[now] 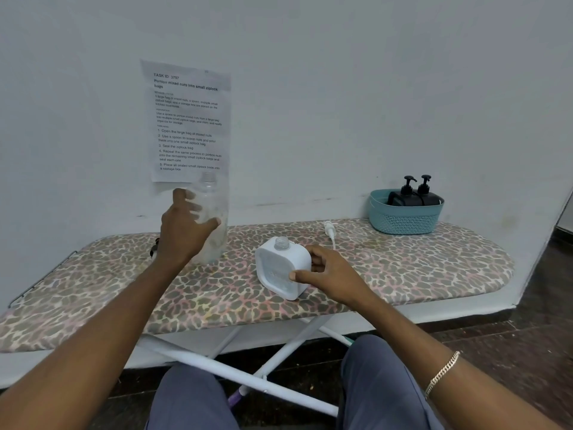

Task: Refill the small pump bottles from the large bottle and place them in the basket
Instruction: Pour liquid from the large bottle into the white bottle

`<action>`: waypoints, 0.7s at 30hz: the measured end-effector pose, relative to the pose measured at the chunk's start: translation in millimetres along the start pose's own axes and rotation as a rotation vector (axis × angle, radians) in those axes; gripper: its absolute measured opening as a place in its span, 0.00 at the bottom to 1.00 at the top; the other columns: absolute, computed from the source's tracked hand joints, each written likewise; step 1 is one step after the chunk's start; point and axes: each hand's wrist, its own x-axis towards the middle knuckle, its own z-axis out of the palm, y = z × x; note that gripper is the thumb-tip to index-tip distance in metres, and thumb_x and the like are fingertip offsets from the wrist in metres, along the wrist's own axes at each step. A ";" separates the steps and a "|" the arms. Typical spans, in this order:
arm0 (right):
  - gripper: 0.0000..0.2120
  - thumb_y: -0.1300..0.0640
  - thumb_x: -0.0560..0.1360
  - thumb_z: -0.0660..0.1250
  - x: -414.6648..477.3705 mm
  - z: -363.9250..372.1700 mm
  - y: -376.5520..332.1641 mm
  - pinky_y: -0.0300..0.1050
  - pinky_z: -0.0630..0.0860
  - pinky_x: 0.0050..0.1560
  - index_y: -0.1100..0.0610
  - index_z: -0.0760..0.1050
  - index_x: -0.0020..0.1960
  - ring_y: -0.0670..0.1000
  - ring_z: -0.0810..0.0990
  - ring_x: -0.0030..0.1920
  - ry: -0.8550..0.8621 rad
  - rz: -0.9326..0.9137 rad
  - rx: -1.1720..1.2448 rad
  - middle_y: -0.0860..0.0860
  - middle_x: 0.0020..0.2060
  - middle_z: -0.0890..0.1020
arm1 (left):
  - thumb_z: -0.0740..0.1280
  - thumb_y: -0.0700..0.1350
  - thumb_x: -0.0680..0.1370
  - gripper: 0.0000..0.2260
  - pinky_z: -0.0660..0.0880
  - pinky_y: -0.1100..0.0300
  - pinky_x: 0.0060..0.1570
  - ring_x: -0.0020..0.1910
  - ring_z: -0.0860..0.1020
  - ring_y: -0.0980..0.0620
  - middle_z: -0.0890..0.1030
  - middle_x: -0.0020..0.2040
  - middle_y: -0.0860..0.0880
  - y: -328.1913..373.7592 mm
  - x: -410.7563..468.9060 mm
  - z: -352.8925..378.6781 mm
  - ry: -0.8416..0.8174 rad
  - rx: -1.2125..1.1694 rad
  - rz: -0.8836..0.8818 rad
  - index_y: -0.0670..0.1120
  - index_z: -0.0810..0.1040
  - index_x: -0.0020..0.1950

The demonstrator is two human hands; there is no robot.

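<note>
A large clear plastic bottle (214, 212) stands upright and uncapped on the ironing board; my left hand (183, 234) grips its middle. A small white square bottle (279, 268) with an open neck stands at the board's centre, and my right hand (328, 274) holds its right side, thumb on the front face. Its white pump head (330, 232) lies loose on the board just behind. At the far right a teal basket (406, 220) holds two black pump bottles (415, 193).
The leopard-print ironing board (403, 268) runs along a white wall, its white legs crossing below. A printed sheet (187, 125) is taped to the wall behind the large bottle. A small dark object (154, 248) lies left of my left wrist. My knees sit below the board.
</note>
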 end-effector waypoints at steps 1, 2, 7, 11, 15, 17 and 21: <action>0.30 0.40 0.68 0.79 0.1 0.0 0.0 0.57 0.81 0.64 0.46 0.79 0.67 0.46 0.85 0.59 0.001 0.000 0.000 0.43 0.58 0.86 | 0.82 0.47 0.72 0.30 0.80 0.47 0.52 0.50 0.81 0.43 0.81 0.53 0.45 -3.7 1.1 3.1 0.020 -0.005 -0.028 0.44 0.68 0.65; 0.30 0.40 0.67 0.79 0.2 0.1 0.0 0.57 0.81 0.64 0.46 0.79 0.67 0.46 0.85 0.59 0.002 0.001 -0.002 0.43 0.58 0.86 | 0.82 0.48 0.72 0.30 0.80 0.46 0.51 0.50 0.82 0.42 0.81 0.53 0.44 -7.5 2.1 6.6 0.033 -0.006 -0.051 0.44 0.67 0.64; 0.30 0.40 0.68 0.79 -0.8 0.4 -0.9 0.57 0.82 0.64 0.47 0.79 0.67 0.46 0.85 0.59 0.000 0.001 -0.006 0.43 0.58 0.86 | 0.81 0.48 0.72 0.32 0.75 0.48 0.46 0.51 0.80 0.38 0.80 0.53 0.39 -21.4 4.3 25.2 0.053 0.023 -0.112 0.41 0.65 0.64; 0.30 0.40 0.68 0.79 -0.9 -0.1 -1.3 0.56 0.81 0.64 0.46 0.79 0.67 0.46 0.85 0.59 0.004 0.004 -0.013 0.43 0.59 0.86 | 0.81 0.46 0.72 0.32 0.71 0.49 0.44 0.54 0.79 0.36 0.78 0.56 0.35 -30.2 4.9 31.7 0.065 0.037 -0.148 0.39 0.63 0.64; 0.31 0.39 0.68 0.79 -1.3 -0.5 -3.2 0.56 0.81 0.64 0.47 0.79 0.68 0.46 0.85 0.59 -0.001 0.000 -0.014 0.43 0.59 0.86 | 0.81 0.46 0.73 0.33 0.72 0.48 0.45 0.57 0.79 0.33 0.78 0.60 0.33 -34.8 3.5 33.5 0.067 0.043 -0.171 0.39 0.62 0.64; 0.31 0.39 0.68 0.79 -2.1 -0.2 -4.3 0.56 0.81 0.64 0.48 0.79 0.68 0.46 0.85 0.59 -0.001 -0.001 -0.015 0.44 0.59 0.86 | 0.81 0.47 0.72 0.34 0.72 0.48 0.46 0.58 0.79 0.33 0.77 0.61 0.33 -35.2 3.0 32.9 0.058 0.044 -0.180 0.39 0.62 0.65; 0.31 0.39 0.68 0.79 -2.5 0.4 -4.1 0.56 0.82 0.64 0.48 0.79 0.68 0.45 0.85 0.59 0.010 -0.001 -0.022 0.43 0.60 0.85 | 0.82 0.49 0.72 0.37 0.73 0.45 0.49 0.61 0.78 0.31 0.77 0.62 0.32 -37.0 4.5 30.7 0.028 0.040 -0.215 0.39 0.62 0.67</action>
